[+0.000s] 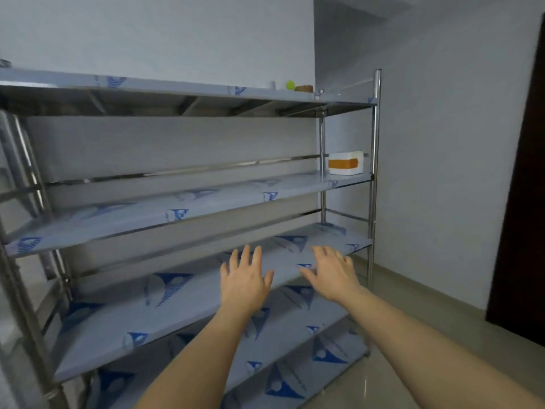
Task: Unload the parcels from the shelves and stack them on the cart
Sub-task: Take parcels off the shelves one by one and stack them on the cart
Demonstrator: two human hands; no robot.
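Head view, listed near to far.

Two bare forearms reach in from 6 o'clock. Left hand (pixel 245 280): palm down, fingers straight and spread, holding nothing, in front of the third shelf (pixel 182 293) of the rack. Right hand (pixel 333 274): likewise flat and spread, holding nothing, at that shelf's front edge, just beside the left hand toward 3 o'clock.

Steel shelving rack (pixel 375 172): four tiers between chrome posts. Each deck wears pale protective film printed with a repeating blue triangular logo; no lettering can be read. Bottom tier (pixel 295 358) and third shelf carry nothing visible.

Second shelf (pixel 177 211): one parcel (pixel 345 162), a white box with an orange band across its face, upright at the far end toward 2 o'clock, beside the rear post. Any label on it is too blurred to read.

Top shelf (pixel 177 84): small items at 1 o'clock, a green ball (pixel 290 84), a brown round object (pixel 304 88) and a pale cup-like thing, indistinct.

Open tiled floor (pixel 427 335) runs beyond the rack's end at 3 to 4 o'clock, bounded by a grey wall (pixel 442 143) and a dark door (pixel 522 231) at the frame edge.
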